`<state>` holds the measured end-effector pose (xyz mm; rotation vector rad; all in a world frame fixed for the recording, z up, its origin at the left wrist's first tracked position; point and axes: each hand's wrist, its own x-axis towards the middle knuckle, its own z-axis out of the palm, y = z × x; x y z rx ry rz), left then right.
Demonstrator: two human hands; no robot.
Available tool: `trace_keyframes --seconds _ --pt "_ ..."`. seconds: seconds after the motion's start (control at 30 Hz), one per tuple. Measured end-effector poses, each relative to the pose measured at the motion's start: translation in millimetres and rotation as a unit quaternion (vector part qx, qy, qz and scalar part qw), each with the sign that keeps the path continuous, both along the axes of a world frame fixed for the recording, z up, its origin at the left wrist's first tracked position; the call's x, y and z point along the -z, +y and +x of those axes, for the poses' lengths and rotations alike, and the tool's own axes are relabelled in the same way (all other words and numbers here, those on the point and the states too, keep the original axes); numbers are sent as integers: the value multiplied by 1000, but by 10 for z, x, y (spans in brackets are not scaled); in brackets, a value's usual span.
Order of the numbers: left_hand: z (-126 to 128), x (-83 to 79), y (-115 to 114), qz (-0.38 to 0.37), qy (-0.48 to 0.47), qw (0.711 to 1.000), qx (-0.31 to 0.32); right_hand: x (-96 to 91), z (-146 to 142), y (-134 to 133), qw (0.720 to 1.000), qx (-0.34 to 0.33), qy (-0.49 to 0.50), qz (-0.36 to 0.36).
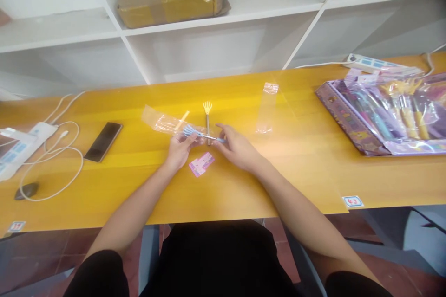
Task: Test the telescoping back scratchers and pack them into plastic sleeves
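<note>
A small blue back scratcher (211, 138) with a hand-shaped head and a thin metal rod lies level between my hands. My left hand (178, 152) is closed on it just by the blue head. At the other end, my right hand (237, 147) pinches the blue tip of the rod between thumb and fingers. Behind the rod, a yellow back scratcher (207, 118) lies on the table, its head pointing away from me. A clear plastic sleeve (162, 121) lies beyond my left hand, with a pale yellow strip (182, 119) by it. Pink cards (201, 164) rest nearer to me.
Another clear sleeve (267, 109) lies to the right on the yellow table (244, 190). At far right stands a purple box (362, 130) of wrapped back scratchers. On the left are a phone (103, 142), a power strip (24, 151), white cables and a mouse (27, 191). A taped parcel (174, 0) sits on the shelf.
</note>
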<state>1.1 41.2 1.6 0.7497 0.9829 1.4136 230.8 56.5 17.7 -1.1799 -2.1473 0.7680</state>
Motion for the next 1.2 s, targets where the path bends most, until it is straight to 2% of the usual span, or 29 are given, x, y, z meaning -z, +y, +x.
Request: trace_keyframes --seconds 0.07,0.17,0.3,0.53,0.7,0.83,1.03,1.2 --pt "-65 -16 42 2 -21 999 -35 -26 42 31 999 27 -27 -18" --pt "-156 -19 98 4 -38 997 -60 -58 86 69 998 28 -49 -15" --pt "-157 2 104 -4 -41 998 -49 -60 46 45 1000 7 -5 -7" --pt "32 30 -5 -21 -11 1000 -6 -52 -92 -69 998 -16 39 -36" --pt "-31 42 61 -12 -20 998 -57 -55 -47 -35 994 28 88 -57" --pt "-145 53 138 -2 -27 996 -79 -20 -3 26 982 47 166 -82" --pt "-158 51 141 -4 -40 997 -62 -23 -10 45 953 3 252 -170" --pt "-84 52 90 -14 -35 999 -10 -26 -27 22 950 21 256 -177"
